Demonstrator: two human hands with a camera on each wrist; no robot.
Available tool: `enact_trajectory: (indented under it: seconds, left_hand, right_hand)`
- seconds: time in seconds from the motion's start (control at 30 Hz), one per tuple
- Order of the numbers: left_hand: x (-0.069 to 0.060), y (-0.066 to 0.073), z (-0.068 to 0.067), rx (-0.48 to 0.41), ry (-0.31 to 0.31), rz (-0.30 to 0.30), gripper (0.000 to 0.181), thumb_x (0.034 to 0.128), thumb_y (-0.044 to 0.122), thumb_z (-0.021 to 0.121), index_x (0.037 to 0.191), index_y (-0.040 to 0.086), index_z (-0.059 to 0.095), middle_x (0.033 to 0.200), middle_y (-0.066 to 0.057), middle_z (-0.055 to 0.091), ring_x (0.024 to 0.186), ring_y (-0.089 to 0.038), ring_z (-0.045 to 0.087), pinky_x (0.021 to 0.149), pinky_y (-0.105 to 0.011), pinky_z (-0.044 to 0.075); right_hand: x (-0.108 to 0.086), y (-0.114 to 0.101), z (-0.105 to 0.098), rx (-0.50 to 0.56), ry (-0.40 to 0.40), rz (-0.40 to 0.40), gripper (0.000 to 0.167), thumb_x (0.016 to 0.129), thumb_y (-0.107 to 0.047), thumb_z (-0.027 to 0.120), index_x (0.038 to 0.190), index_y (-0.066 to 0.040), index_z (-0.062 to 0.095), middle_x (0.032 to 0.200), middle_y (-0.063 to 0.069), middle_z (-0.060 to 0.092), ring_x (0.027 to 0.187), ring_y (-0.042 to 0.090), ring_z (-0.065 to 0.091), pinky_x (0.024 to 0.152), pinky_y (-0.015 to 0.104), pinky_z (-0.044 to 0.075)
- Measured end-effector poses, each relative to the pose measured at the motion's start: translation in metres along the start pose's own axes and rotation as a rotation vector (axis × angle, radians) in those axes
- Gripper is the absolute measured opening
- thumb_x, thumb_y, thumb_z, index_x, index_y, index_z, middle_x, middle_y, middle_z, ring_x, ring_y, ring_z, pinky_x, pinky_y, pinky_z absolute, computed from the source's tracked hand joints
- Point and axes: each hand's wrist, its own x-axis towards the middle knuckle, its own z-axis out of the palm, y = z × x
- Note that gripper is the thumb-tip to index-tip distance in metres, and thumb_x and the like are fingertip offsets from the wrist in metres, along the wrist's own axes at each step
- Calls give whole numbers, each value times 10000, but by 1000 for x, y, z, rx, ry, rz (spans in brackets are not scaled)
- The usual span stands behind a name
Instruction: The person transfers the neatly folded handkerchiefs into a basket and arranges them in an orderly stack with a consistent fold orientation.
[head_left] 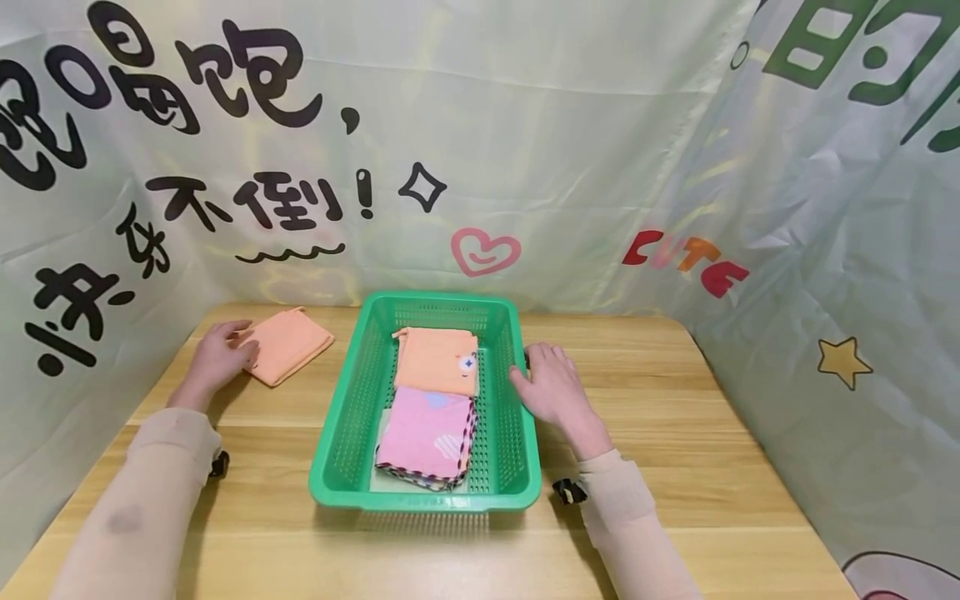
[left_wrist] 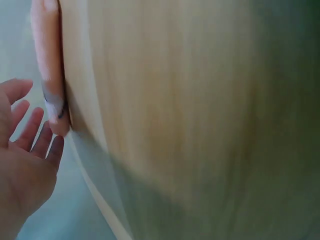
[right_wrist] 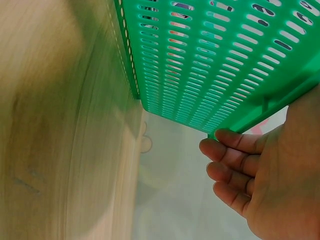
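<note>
On the table's left side, my left hand (head_left: 222, 358) is at a folded orange cloth (head_left: 291, 346), its fingers loosely bent over the left edge. In the left wrist view those fingers are spread beside the folded edge (left_wrist: 52, 70) and grip nothing. My right hand (head_left: 553, 385) rests at the right rim of a green plastic basket (head_left: 341, 417), thumb on the rim. The right wrist view shows relaxed fingers (right_wrist: 232, 172) just outside the perforated wall (right_wrist: 195, 65). Inside the basket lie an orange folded cloth (head_left: 435, 360) with a small face and a pink folded cloth (head_left: 423, 429) with checked edging.
A light wooden table (head_left: 637, 400) carries the basket, which stands near its middle. Behind it and along both sides hangs a pale printed curtain (head_left: 570, 167) with dark lettering, a heart and a star. Something pale and flat (head_left: 381, 482) lies beneath the pink cloth.
</note>
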Motion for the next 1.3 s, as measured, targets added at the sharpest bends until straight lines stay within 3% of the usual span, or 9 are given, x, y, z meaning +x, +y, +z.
enact_trajectory:
  seconds: [0.3, 0.73, 0.9, 1.03, 1.1, 1.23, 1.3]
  left_hand:
    - [2, -12, -5, 71, -124, -23, 662, 1048, 301, 614, 1479, -159, 415, 1477, -431, 391, 1366, -607, 352, 1102, -709, 326]
    - [-1, -2, -5, 76, -150, -84, 593, 1025, 239, 652, 1436, -141, 458, 1460, -433, 400, 1301, -557, 420, 1104, -670, 331]
    - [-1, 1, -3, 74, -139, -76, 541, 1000, 197, 675, 1383, -142, 499, 1375, -413, 477, 1178, -495, 494, 992, -557, 433]
    - [-1, 3, -2, 71, -134, -65, 515, 975, 157, 696, 1353, -145, 518, 1271, -381, 543, 1027, -422, 580, 788, -307, 506]
    - [-2, 5, -3, 56, -135, -67, 513, 963, 129, 706, 1348, -151, 513, 1215, -366, 563, 909, -346, 630, 696, -237, 508]
    - [-3, 13, -5, 33, -132, -94, 502, 947, 107, 714, 1337, -136, 512, 1120, -320, 600, 758, -231, 652, 616, -239, 533]
    - [-3, 17, -7, 36, -123, -102, 496, 940, 113, 720, 1331, -119, 522, 1113, -305, 606, 758, -225, 652, 618, -254, 537]
  right_hand:
    - [0, -1, 0, 6, -4, 7, 527, 1038, -374, 500, 1354, 43, 562, 1268, 175, 610, 1136, 340, 498, 1023, 515, 424]
    - [-1, -2, 0, 10, 0, 7, 509, 1043, -363, 507, 1343, 44, 564, 1271, 190, 613, 1130, 343, 494, 1019, 515, 418]
    - [-1, -1, 0, 12, 5, 4, 509, 1040, -365, 508, 1340, 42, 568, 1258, 182, 617, 1114, 340, 497, 1013, 511, 420]
    - [-2, -1, 0, 10, 8, 1, 505, 1038, -370, 507, 1332, 36, 572, 1242, 163, 615, 1107, 336, 495, 999, 504, 422]
    - [-2, -1, 0, 9, 11, 0, 499, 1037, -370, 507, 1322, 33, 575, 1233, 158, 615, 1102, 334, 495, 990, 501, 424]
    - [-1, 0, 0, 10, 13, 0, 492, 1038, -372, 505, 1313, 29, 577, 1230, 154, 614, 1103, 332, 494, 988, 501, 424]
    - [-1, 0, 0, 11, 12, -1, 501, 1038, -374, 505, 1323, 33, 573, 1241, 157, 613, 1110, 334, 496, 995, 505, 424]
